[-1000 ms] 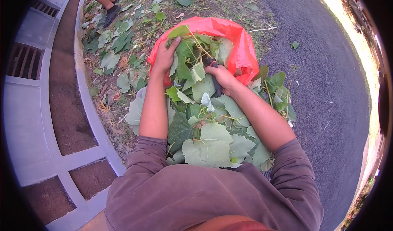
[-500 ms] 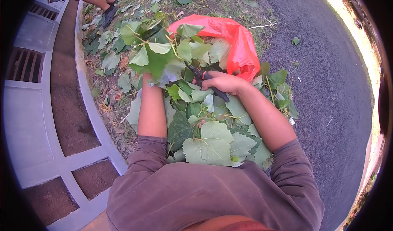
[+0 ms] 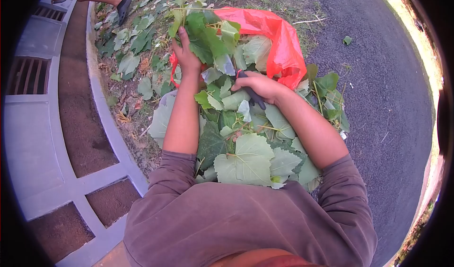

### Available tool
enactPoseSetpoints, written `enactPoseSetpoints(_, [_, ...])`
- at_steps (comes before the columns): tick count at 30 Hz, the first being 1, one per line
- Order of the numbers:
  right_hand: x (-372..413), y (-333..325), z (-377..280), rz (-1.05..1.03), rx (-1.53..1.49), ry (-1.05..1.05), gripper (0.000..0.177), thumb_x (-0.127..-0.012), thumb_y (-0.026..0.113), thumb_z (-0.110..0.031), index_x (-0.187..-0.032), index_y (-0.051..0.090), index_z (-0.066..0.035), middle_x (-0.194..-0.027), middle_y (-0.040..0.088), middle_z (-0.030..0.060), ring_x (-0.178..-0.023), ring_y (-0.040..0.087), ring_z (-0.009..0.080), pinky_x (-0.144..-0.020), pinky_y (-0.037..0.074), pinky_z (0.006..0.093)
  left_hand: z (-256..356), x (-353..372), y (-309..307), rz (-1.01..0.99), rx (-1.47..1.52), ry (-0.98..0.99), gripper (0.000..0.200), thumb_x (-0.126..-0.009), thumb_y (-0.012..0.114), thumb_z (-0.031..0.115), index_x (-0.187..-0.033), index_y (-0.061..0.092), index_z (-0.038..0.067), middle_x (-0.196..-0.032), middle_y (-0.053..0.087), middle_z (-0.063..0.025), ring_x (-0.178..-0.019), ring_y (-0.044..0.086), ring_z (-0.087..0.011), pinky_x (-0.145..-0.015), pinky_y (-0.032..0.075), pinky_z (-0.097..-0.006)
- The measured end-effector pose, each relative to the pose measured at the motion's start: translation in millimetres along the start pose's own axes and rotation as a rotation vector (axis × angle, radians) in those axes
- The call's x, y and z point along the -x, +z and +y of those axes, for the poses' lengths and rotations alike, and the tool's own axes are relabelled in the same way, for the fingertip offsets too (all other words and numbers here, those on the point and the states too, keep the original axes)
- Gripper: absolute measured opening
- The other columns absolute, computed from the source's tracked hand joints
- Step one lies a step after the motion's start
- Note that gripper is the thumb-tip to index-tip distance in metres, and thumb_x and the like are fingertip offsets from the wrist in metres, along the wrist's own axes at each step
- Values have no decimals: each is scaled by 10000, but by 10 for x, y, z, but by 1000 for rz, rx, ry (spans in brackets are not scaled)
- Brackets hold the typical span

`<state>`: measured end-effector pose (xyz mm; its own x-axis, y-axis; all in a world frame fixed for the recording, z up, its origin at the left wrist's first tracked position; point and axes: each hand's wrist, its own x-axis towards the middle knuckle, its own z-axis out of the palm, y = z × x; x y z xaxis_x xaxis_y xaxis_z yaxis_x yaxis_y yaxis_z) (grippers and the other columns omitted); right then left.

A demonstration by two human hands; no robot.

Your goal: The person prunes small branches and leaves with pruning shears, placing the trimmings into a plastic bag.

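Left hand (image 3: 186, 54) now uncovered, its leafy sprig (image 3: 204, 30) shifted up over the crinkled red plastic bag (image 3: 282, 40) at the pile's far edge; fingers closed on stems. Right hand (image 3: 261, 84) fisted round dark-handled shears (image 3: 254, 97). Broad lobed leaves (image 3: 246, 160) heaped between littered grass verge (image 3: 142, 80) and coarse grey asphalt (image 3: 383, 77).

Thin red plastic on the bag (image 3: 283, 44), glossy and crinkled, catching the light. Matt green all over the leaves (image 3: 246, 160), veined and papery, paler and almost felted on the turned-up undersides. Dark, smooth, dull-finished grips on the shears (image 3: 250, 94), material hard to tell. Soft matt cloth on the brown sleeves (image 3: 170, 172), lightly creased. Out right, coarse grainy asphalt (image 3: 378, 101), a flat dull grey. Smooth pale concrete along the kerb (image 3: 101, 115), rough crumbly soil (image 3: 80, 129) in the panels beside it, and rusty-looking metal bars on the grate (image 3: 26, 75).
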<state>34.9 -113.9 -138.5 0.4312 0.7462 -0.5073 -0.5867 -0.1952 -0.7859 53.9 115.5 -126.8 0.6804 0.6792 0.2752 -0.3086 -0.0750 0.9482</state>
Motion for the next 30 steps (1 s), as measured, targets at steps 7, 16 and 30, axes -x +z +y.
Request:
enactPoseSetpoints(7, [9, -121, -75, 21, -484, -245, 423, -936, 651, -207, -1319, 623, -30, -1199, 723, 114, -1027, 744, 241, -942, 624, 403, -151, -51, -119, -329, -350, 273, 626, -1106, 599, 417, -1483, 522, -76, -1396, 654, -230, -1272, 625, -319, -1114, 443, -406])
enactPoseSetpoints(16, [-52, -172, 9, 86, -321, -177, 408, -921, 696, -227, -1265, 626, -19, -1125, 705, 105, -935, 722, 200, -840, 604, 355, -144, -119, -180, 52, -459, 228, 692, -1111, 576, 415, -1492, 465, -153, -1426, 601, -356, -1345, 586, -451, -1149, 427, -470])
enactPoseSetpoints(30, [358, 92, -113, 374, 327, -885, 613, -931, 705, -233, -1480, 534, -18, -1370, 620, 132, -1285, 569, 222, -1112, 427, 415, -73, -107, -142, 110, -514, 145, 813, -1076, 628, 488, -1528, 429, -158, -1529, 499, -387, -1458, 490, -444, -1229, 347, -475])
